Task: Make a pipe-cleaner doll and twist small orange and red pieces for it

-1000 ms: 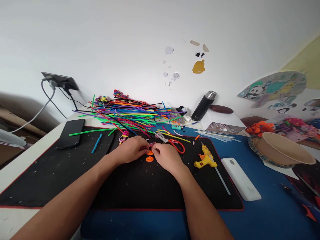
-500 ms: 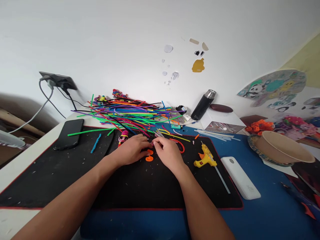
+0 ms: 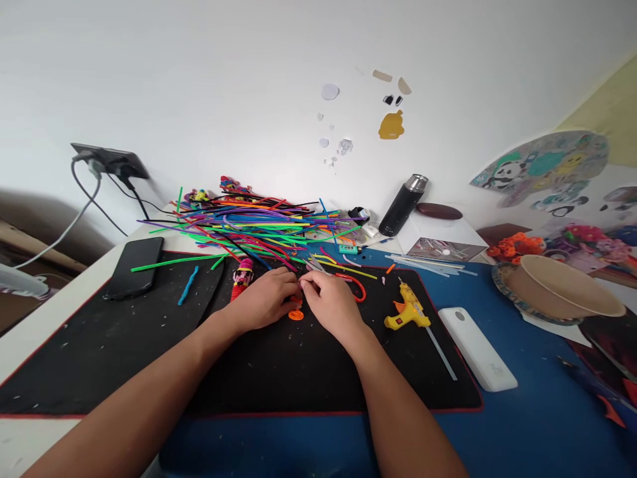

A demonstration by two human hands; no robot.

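Note:
My left hand and my right hand meet fingertip to fingertip over the black mat, pinching a small pinkish pipe-cleaner piece between them; it is mostly hidden by the fingers. An orange coiled disc lies on the mat just below the fingertips. Scissors with red handles lie right behind my right hand. A small pink and red pipe-cleaner figure lies just beyond my left hand. A big heap of coloured pipe cleaners fills the back of the desk.
A yellow glue gun and a white power bank lie to the right. A black phone rests at the left, a black flask at the back, a paper bowl at far right.
Both hands have shifted slightly away from me and closed together over the small piece. The pinkish piece, visible between the fingers before, is now mostly covered.

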